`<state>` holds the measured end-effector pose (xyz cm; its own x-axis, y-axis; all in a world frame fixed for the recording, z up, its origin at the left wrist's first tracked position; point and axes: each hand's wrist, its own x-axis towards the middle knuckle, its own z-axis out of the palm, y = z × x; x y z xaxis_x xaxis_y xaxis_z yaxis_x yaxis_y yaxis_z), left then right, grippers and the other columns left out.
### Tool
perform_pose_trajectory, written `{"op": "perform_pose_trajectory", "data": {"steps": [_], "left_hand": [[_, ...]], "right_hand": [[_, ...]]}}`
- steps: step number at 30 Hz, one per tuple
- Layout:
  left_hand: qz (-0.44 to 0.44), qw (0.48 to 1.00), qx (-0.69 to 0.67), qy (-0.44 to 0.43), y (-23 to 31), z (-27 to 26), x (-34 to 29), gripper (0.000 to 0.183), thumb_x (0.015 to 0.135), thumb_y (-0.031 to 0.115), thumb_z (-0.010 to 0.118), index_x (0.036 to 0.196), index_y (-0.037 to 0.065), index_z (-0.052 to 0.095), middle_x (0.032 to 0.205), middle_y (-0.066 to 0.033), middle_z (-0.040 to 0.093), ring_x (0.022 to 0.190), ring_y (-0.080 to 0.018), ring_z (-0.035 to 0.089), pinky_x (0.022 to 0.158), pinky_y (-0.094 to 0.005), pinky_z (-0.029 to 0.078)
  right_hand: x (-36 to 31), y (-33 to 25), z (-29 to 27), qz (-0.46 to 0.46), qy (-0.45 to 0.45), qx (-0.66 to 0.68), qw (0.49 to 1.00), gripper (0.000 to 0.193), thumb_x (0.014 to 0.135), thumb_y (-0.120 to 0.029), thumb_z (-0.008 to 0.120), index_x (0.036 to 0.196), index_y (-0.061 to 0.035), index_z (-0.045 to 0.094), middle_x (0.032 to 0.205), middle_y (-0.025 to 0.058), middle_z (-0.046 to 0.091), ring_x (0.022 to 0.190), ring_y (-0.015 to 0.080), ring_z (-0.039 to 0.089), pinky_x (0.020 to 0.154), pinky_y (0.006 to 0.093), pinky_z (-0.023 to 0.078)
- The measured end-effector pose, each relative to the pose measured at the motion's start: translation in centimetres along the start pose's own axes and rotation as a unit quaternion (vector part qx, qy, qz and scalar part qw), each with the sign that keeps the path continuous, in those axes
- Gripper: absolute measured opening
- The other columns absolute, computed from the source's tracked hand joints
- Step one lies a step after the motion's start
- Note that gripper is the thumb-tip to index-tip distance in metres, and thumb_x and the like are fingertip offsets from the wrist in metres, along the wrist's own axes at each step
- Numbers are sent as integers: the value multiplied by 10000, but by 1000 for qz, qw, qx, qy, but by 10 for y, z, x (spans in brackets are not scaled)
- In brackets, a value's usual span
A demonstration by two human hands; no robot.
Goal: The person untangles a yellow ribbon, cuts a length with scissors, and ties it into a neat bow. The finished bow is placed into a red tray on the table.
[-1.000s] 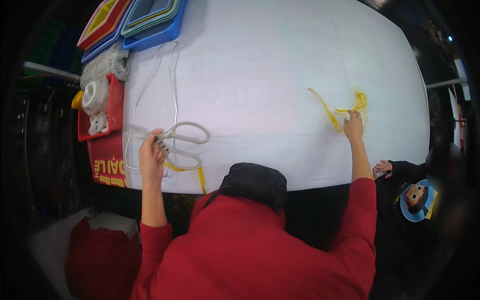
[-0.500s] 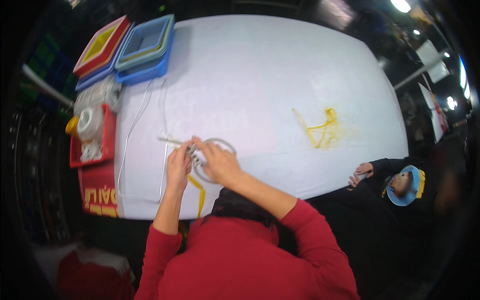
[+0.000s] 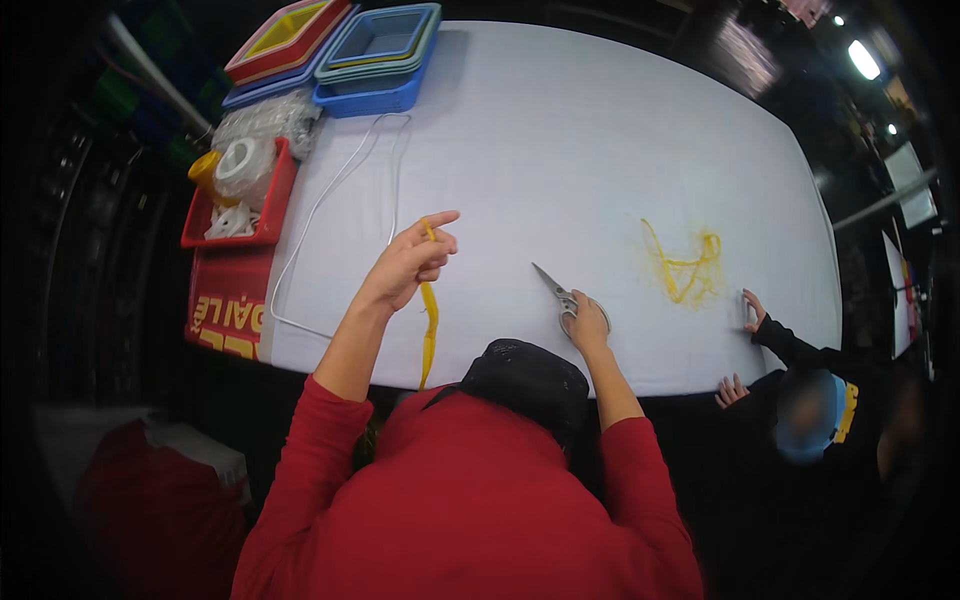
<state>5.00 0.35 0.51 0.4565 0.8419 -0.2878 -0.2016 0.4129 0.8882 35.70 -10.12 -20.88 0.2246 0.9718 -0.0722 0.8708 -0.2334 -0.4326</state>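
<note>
My left hand (image 3: 412,262) is raised over the table's near part, its forefinger stretched out and the other fingers curled around a yellow plastic strip (image 3: 430,320). The strip's short end shows above the fingers, and its long tail hangs toward the near edge. Farther right, my right hand (image 3: 588,322) is closed on the grey handles of a pair of scissors (image 3: 551,283). Their blades look together and point away to the left. How the fingers sit in the handle loops is partly hidden.
Stacked plastic trays (image 3: 375,60) fill the far left corner, near a red basket (image 3: 262,230) holding rolls. A white cord (image 3: 315,215) loops along the left. Tangled yellow strands (image 3: 690,265) lie at the right, near another person's hand (image 3: 753,311).
My hands have moved apart. The scissors have gone right with my right hand, while my left hand has risen with the yellow strip. The other person's hands have separated, one reaching to the table edge.
</note>
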Motion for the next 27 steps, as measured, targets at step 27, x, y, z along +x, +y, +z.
{"op": "perform_pose_trajectory", "data": {"steps": [27], "left_hand": [[-110,965,76,224,-76,-228,-374,249,875,195,555,1037,12,606,562,53,419,453,-18,315,399,-172,221]], "right_hand": [[165,-77,-264,64,66,708,700,212,930,-182,435,832,-8,506,729,38,508,693,160,530,883,375,467]]}}
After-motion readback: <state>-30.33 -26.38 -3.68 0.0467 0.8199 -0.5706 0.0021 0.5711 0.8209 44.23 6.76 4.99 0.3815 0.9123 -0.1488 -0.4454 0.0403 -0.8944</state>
